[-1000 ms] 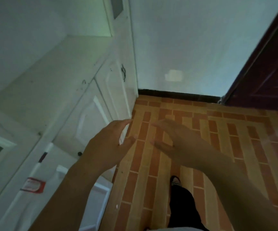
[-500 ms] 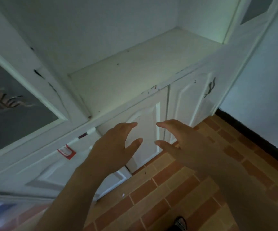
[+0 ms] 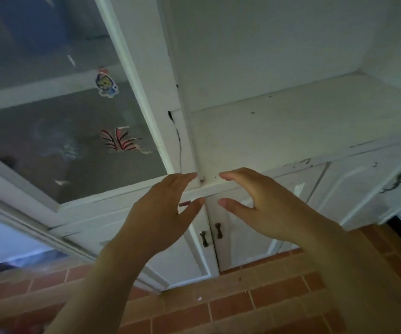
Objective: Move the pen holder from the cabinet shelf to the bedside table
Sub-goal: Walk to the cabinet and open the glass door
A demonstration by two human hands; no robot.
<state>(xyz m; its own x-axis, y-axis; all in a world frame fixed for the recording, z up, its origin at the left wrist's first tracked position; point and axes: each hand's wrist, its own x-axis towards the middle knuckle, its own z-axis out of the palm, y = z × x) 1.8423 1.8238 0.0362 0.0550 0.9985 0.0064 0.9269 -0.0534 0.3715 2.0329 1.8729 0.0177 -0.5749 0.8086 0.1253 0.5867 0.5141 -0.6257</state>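
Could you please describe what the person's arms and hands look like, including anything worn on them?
Both hands, left and right, are bare: no gloves, rings or watch show. The forearms are bare too, with no sleeve in view.

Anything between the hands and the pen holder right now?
Cannot say: no pen holder shows. The open shelf looks bare; the left hand and right hand hover empty before it. The glass door covers the neighbouring compartment.

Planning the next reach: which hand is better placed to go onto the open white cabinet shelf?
Right, probably. The right hand hovers open below the open white cabinet shelf, while the left hand sits before the glass door. No pen holder is visible yet.
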